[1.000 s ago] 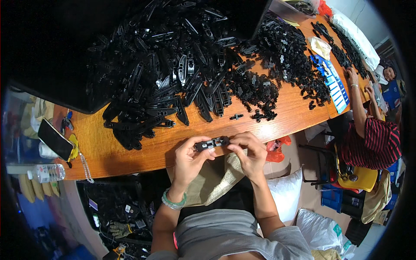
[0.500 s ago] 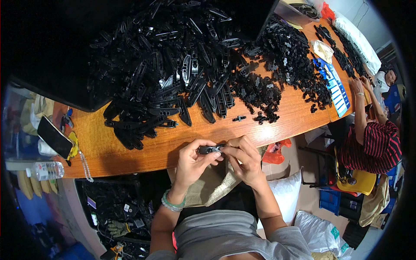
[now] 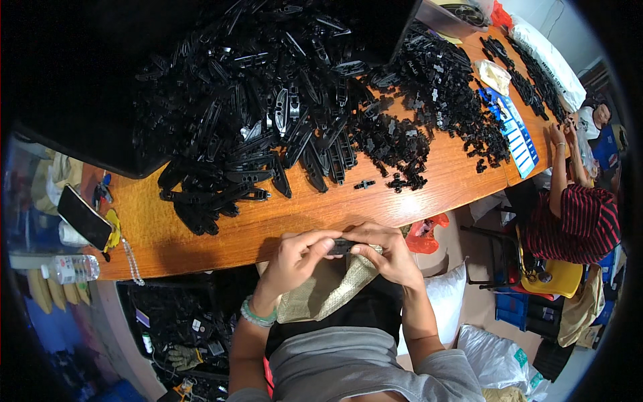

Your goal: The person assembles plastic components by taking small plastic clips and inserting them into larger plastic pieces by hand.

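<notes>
Just past the table's near edge, my left hand and my right hand grip a black plastic part between them. Thumbs and fingers pinch it at both ends, so only its middle shows. Beneath the hands a beige woven cloth lies over my lap. Ahead on the table rises a large pile of long black plastic parts. Smaller black clips are heaped to its right, and one small clip lies alone nearer to me.
A phone and a plastic bottle are at the left. A big black bin stands at the back left. At the right, a co-worker in a striped shirt works at the table, beside a yellow chair. White sacks lie on the floor.
My right hand has turned over and laid its fingers along the part's far side. The part now sits slightly lower and is more covered by fingers.
</notes>
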{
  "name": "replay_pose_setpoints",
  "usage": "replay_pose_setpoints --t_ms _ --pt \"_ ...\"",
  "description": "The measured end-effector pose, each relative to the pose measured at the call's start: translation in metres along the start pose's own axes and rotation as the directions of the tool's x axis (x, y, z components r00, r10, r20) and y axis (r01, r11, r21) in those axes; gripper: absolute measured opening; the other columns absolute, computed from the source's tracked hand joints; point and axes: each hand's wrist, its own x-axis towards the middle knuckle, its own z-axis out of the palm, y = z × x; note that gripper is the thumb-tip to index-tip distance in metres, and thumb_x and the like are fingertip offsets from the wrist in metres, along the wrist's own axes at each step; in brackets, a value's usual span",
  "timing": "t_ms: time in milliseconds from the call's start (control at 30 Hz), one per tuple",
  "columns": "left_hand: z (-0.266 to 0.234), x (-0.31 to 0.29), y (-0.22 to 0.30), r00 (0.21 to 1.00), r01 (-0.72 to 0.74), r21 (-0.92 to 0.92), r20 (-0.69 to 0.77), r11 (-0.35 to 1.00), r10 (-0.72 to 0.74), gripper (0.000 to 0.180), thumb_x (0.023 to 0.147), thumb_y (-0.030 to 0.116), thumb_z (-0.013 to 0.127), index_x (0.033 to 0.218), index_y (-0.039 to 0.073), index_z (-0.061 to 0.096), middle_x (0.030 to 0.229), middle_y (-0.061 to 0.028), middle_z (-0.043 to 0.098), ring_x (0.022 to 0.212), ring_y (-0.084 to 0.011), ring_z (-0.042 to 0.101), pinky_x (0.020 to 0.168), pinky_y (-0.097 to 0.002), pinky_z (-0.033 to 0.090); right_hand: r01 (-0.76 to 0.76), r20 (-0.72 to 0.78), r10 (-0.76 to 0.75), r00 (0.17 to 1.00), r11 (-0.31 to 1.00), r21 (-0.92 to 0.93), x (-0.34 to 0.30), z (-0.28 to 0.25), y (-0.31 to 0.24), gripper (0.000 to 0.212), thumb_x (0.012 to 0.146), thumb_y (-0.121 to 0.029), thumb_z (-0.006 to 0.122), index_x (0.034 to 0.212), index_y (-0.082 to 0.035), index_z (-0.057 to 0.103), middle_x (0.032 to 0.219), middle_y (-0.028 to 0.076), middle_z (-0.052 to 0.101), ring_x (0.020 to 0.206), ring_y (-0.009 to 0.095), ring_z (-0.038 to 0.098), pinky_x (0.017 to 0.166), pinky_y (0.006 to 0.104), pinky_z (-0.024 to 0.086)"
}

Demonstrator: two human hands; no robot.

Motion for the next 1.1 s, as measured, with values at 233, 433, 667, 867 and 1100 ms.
replay_pose_setpoints --t_ms 233,433,667,867,1100 --pt "-0.023 0.042 0.002 0.812 0.286 0.884 -0.428 0.370 0.397 0.023 0.090 0.021 0.059 0.088 -0.001 0.061 0.075 -0.0147 0.064 0.061 -0.0314 0.063 0.054 -0.0376 0.050 -0.032 -0.184 0.022 0.983 0.998 -0.056 0.012 0.004 0.005 0.018 0.078 0.001 0.065 0.096 0.003 0.067 0.089 0.013 0.064 0.083 0.028 0.062 0.073 0.0348 0.049" --pt "-0.015 0.043 -0.005 0.836 0.293 0.907 -0.397 0.302 0.379 0.016 0.085 0.018 0.061 0.082 0.003 0.056 0.075 -0.0131 0.059 0.065 -0.0285 0.062 0.055 -0.0368 0.049 0.087 -0.369 -0.390 0.844 0.777 -0.623 0.050 0.001 0.020 0.018 0.073 0.005 0.067 0.090 0.000 0.067 0.091 0.010 0.063 0.081 0.028 0.058 0.068 0.0348 0.049" --pt "-0.004 0.009 -0.016 0.836 0.068 0.969 -0.184 0.236 0.516 0.011 0.084 0.013 0.063 0.083 0.003 0.058 0.074 -0.0094 0.047 0.065 -0.0250 0.053 0.054 -0.0354 0.043 0.184 -0.369 -0.472 0.801 0.780 -0.598 0.051 0.002 0.032 0.022 0.072 0.009 0.067 0.092 0.000 0.065 0.086 0.011 0.061 0.075 0.026 0.058 0.065 0.0341 0.048" --pt "-0.001 0.008 -0.016 0.827 0.019 0.952 -0.186 0.305 0.531 0.011 0.081 0.010 0.068 0.083 0.003 0.060 0.073 -0.0094 0.050 0.062 -0.0275 0.054 0.052 -0.0368 0.042 0.104 -0.546 -0.326 0.771 0.912 -0.398 0.041 0.011 0.025 0.020 0.078 0.010 0.063 0.097 0.003 0.062 0.086 0.013 0.057 0.074 0.022 0.061 0.063 0.0304 0.049" --pt "0.003 0.023 -0.012 0.766 0.201 0.825 -0.469 0.528 0.439 0.038 0.073 0.026 0.079 0.095 0.002 0.059 0.084 -0.0122 0.058 0.070 -0.0324 0.061 0.058 -0.0391 0.047 0.086 -0.622 -0.036 0.782 0.995 0.050 0.021 0.008 0.038 0.011 0.082 0.002 0.063 0.093 0.002 0.064 0.083 0.011 0.062 0.073 0.019 0.065 0.064 0.0284 0.052"
